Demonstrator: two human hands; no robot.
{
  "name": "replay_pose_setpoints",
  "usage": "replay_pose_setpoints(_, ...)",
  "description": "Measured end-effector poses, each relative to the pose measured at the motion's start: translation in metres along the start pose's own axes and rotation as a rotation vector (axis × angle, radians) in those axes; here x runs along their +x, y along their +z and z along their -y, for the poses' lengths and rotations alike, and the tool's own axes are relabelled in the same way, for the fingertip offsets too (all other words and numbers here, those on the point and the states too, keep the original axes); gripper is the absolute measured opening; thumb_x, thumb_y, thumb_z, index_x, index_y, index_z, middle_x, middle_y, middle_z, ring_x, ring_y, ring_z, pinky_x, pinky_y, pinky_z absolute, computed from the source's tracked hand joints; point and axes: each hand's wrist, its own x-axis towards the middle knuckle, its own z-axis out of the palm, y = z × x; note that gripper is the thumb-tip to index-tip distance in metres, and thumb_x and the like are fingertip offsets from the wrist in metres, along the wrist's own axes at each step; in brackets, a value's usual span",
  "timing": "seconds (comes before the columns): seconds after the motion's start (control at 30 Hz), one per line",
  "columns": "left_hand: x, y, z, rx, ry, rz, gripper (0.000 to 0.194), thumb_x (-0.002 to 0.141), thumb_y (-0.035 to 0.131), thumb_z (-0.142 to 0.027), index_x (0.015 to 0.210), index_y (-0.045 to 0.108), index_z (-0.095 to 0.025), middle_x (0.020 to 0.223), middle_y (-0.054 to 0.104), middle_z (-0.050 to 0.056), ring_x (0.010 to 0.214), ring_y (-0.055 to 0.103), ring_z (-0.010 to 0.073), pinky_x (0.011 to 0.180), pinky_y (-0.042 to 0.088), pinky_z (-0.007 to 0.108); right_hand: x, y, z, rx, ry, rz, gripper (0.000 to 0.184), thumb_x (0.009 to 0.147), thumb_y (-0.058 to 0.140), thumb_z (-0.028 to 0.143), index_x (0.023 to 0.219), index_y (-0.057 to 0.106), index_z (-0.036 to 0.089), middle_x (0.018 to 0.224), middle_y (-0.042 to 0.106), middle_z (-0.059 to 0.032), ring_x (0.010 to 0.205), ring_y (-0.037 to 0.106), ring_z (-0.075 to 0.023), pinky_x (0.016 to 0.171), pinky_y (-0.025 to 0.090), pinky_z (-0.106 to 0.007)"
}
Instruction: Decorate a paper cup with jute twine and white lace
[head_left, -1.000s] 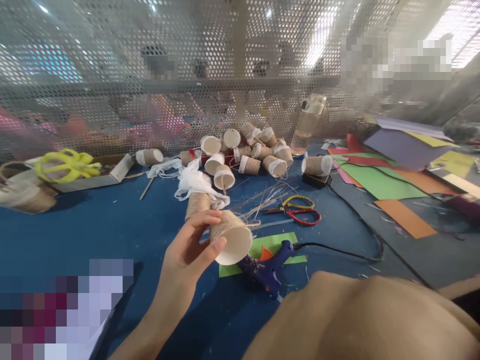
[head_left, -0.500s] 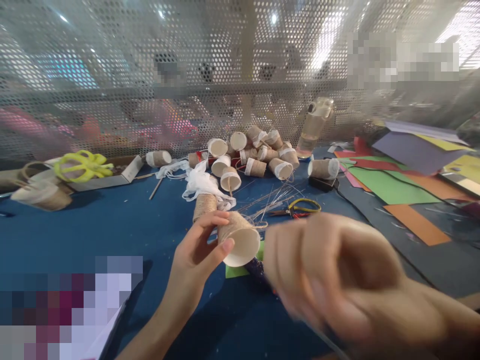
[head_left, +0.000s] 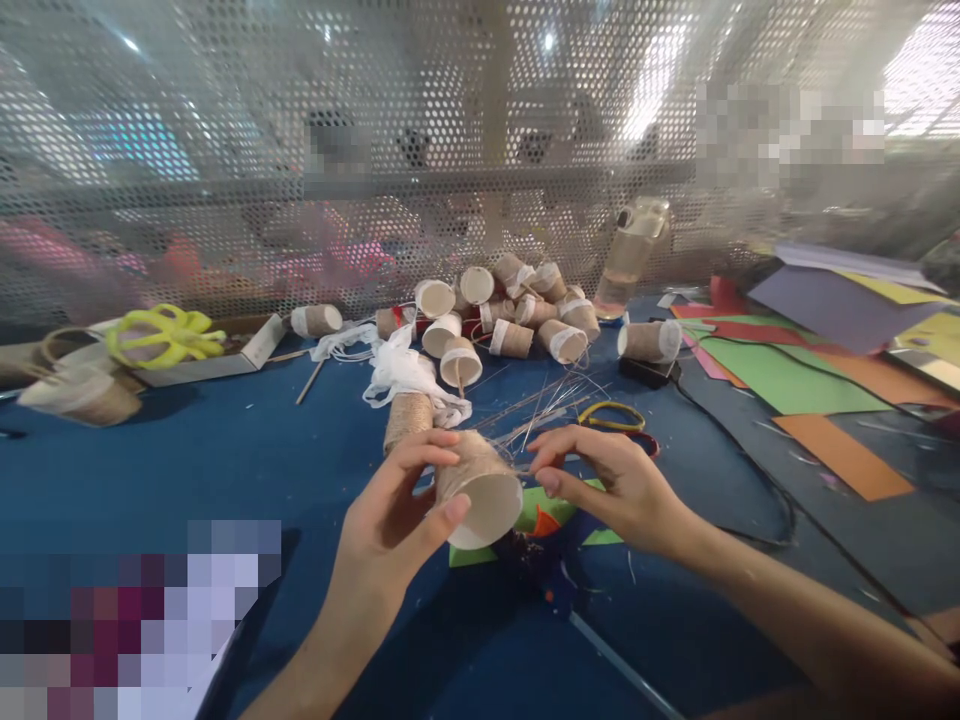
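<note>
A paper cup [head_left: 484, 500] wrapped in brown twine lies tilted in my left hand [head_left: 397, 500], its white open mouth facing me. My left thumb presses near the rim and the fingers lie over the wrapped side. At the cup's right side, my right hand [head_left: 615, 485] pinches the loose end of the twine [head_left: 523, 472] between thumb and fingertips. Below the hands lies a dark blue glue gun [head_left: 544, 575], partly hidden, with a clear glue stick [head_left: 622, 660] pointing toward me. Green paper [head_left: 472, 555] shows under the cup. Just behind stands a twine roll [head_left: 409, 415].
Several twine-covered cups [head_left: 514, 338] are heaped at the back beside a water bottle [head_left: 634, 250]. White lace ribbon [head_left: 405, 365] and yellow-handled scissors [head_left: 611, 412] lie nearer. Coloured paper [head_left: 795, 370] and a black cord [head_left: 739, 435] are on the right, yellow ribbon [head_left: 165, 335] on the left.
My right hand has moved from close to the camera, where it was blurred, forward to the cup and now pinches the twine end. The left hand keeps its hold on the cup.
</note>
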Motion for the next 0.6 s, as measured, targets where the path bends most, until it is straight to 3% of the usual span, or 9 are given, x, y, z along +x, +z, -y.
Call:
replay_pose_setpoints(0.23,-0.0019,-0.0023,0.0050,0.033,0.117,0.043,0.016,0.084,0.079,-0.021,0.096,0.075,-0.031,0.123,0.064,-0.001,0.123,0.060,0.0179,0.090,0.056,0.018,-0.0035,0.0028,0.0005,0.085,0.121,0.035,0.014,0.096,0.065,0.031,0.088,0.066,0.019,0.079,0.067,0.0009,0.072,0.061,-0.0108,0.068,0.050,-0.022)
replay_pose_setpoints(0.43,-0.0025,-0.0050,0.0086,0.031,0.216,0.102,0.023,0.087,0.074,-0.014,0.102,0.073,-0.031,0.124,0.063,-0.001,0.126,0.058,0.0148,0.096,0.054,0.016,-0.0068,0.0076,0.0000,0.317,0.280,0.101,0.022,0.096,0.065,0.038,0.089,0.063,0.017,0.078,0.063,0.0009,0.069,0.059,-0.0101,0.062,0.050,-0.021)
replay_pose_setpoints(0.6,-0.0023,-0.0069,0.0104,0.031,0.288,0.150,0.029,0.088,0.071,-0.009,0.107,0.071,-0.031,0.125,0.061,0.000,0.126,0.057,0.0141,0.098,0.055,0.018,-0.0066,0.0073,0.0035,0.339,0.291,0.123,0.020,0.096,0.065,0.035,0.089,0.062,0.016,0.078,0.062,0.0009,0.069,0.057,-0.0093,0.062,0.050,-0.020)
